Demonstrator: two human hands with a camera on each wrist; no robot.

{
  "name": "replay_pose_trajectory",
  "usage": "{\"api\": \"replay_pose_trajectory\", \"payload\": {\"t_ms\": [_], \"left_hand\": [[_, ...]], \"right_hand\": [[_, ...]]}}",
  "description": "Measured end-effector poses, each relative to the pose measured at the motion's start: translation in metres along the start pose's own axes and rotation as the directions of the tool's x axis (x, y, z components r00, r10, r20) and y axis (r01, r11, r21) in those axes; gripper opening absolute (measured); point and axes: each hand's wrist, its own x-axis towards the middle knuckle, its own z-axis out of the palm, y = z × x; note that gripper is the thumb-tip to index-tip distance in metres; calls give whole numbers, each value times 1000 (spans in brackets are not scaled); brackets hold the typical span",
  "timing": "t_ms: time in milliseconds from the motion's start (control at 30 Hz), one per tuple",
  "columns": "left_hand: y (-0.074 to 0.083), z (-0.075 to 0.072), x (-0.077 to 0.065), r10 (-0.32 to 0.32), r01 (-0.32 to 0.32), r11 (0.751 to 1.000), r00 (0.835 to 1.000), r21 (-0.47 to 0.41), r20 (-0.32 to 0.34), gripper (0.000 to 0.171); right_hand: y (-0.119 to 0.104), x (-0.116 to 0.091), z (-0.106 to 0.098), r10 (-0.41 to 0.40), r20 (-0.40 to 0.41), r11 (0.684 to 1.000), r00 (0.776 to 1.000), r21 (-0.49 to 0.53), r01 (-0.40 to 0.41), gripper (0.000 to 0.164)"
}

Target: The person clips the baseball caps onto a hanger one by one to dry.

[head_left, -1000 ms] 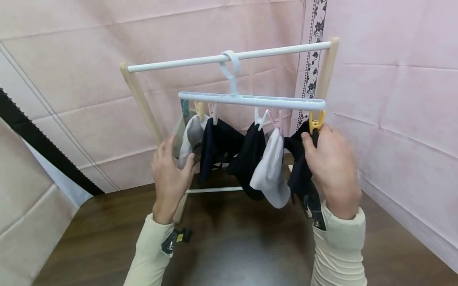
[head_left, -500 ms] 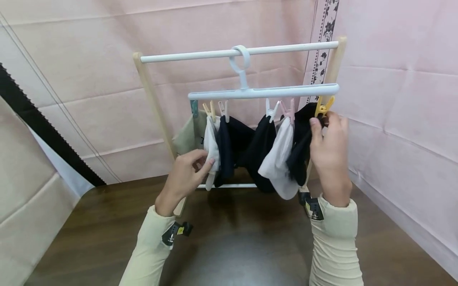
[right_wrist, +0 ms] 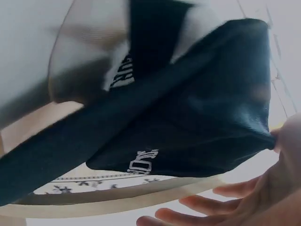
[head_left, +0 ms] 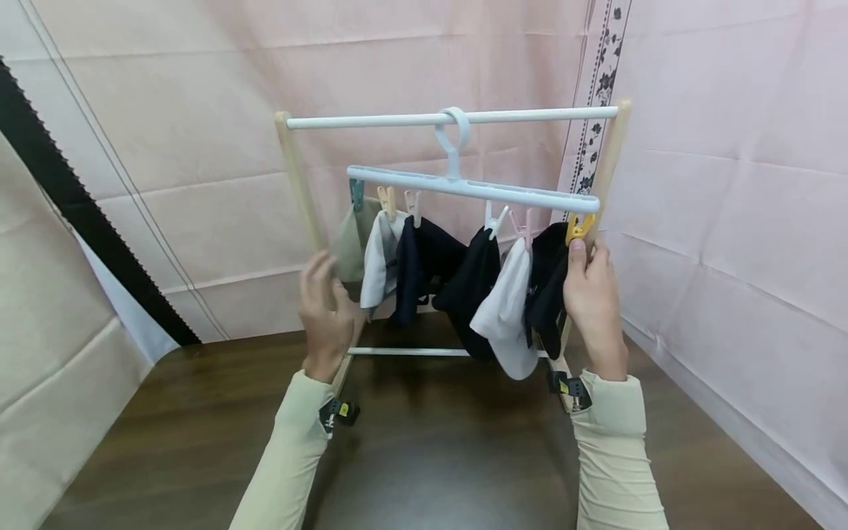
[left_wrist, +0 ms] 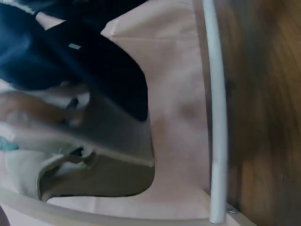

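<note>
A pale blue hanger [head_left: 477, 188] hooks over the white top bar of a small rack, with its right end lower than its left. Socks dangle from its clips. My right hand [head_left: 594, 302], just under the yellow clip [head_left: 580, 225], pinches a corner of the black sock [head_left: 551, 287]; in the right wrist view this sock [right_wrist: 197, 113] is drawn to a point at the hand and shows white lettering. My left hand [head_left: 326, 313], blurred, has loose fingers beside the sage green sock [head_left: 351, 246]. In the left wrist view, blurred fingers [left_wrist: 33, 110] overlap the grey sock [left_wrist: 113, 132].
Between these hang a white-grey sock [head_left: 380, 258], a navy sock [head_left: 408, 276], another black sock [head_left: 469, 291] and a white sock [head_left: 506, 309]. Wooden rack posts [head_left: 296, 180] flank them. A lower white bar [head_left: 411, 352] runs close above the brown table [head_left: 430, 456]. Pink cloth [head_left: 411, 66] encloses the space.
The left hand moved right to the white-grey sock, then back left off it. The right hand came lower, and the hanger's right end dipped. The head view shifted slightly.
</note>
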Motion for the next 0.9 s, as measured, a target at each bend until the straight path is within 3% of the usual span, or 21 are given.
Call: {"api": "replay_pose_trajectory", "payload": {"t_ms": [33, 67, 133, 167, 200, 267, 333, 400, 500, 567, 600, 633, 700, 767, 800, 833, 867, 900], "left_hand": [[0, 5, 2, 47, -47, 999, 999, 8, 13, 41], [1, 11, 7, 47, -47, 999, 998, 15, 44, 42], [6, 22, 21, -63, 50, 994, 987, 92, 145, 51], [8, 28, 30, -152, 124, 982, 968, 143, 200, 58], [10, 34, 40, -245, 194, 958, 936, 209, 254, 64], [15, 43, 59, -408, 290, 892, 846, 347, 342, 76], [17, 47, 73, -503, 328, 837, 775, 437, 382, 82], [19, 46, 83, -543, 333, 810, 737, 483, 403, 76], [22, 39, 90, -534, 323, 826, 713, 462, 455, 62], [26, 33, 89, -481, 288, 863, 717, 415, 504, 53], [27, 30, 88, -455, 270, 878, 727, 395, 515, 53], [27, 27, 86, -423, 249, 893, 748, 374, 511, 51], [25, 20, 79, -363, 206, 909, 818, 362, 446, 45], [16, 13, 72, -330, 212, 907, 894, 363, 304, 40], [10, 9, 68, -339, 244, 900, 913, 361, 226, 40], [4, 6, 65, -356, 286, 895, 921, 343, 161, 41], [-3, 2, 62, -391, 339, 887, 913, 313, 117, 42], [-10, -1, 59, -436, 399, 880, 894, 259, 104, 45]], "right_hand": [[2, 1, 2, 25, 27, 999, 999, -22, -24, 84], [5, 2, 4, 36, 36, 999, 999, -39, -34, 84], [10, 4, 7, 57, 58, 996, 997, -66, -53, 86], [12, 5, 8, 63, 63, 995, 996, -79, -58, 86], [15, 6, 9, 67, 65, 994, 996, -88, -61, 86], [19, 7, 11, 67, 78, 993, 995, -103, -59, 87], [21, 9, 13, 57, 95, 994, 994, -96, -48, 87], [22, 12, 16, 33, 116, 997, 993, -68, -26, 89], [21, 19, 20, -20, 127, 1000, 992, 16, 18, 91], [21, 24, 20, -50, 129, 996, 990, 84, 39, 90], [21, 26, 19, -64, 125, 992, 990, 117, 49, 89], [22, 29, 18, -76, 124, 986, 989, 154, 56, 88], [23, 35, 16, -92, 130, 973, 987, 222, 62, 86], [24, 39, 15, -103, 135, 961, 986, 269, 63, 84], [24, 41, 14, -105, 136, 959, 985, 275, 64, 84], [25, 43, 14, -108, 139, 960, 984, 274, 66, 84], [25, 44, 15, -109, 146, 962, 983, 263, 67, 84], [25, 45, 16, -112, 148, 965, 983, 253, 71, 84]]}}
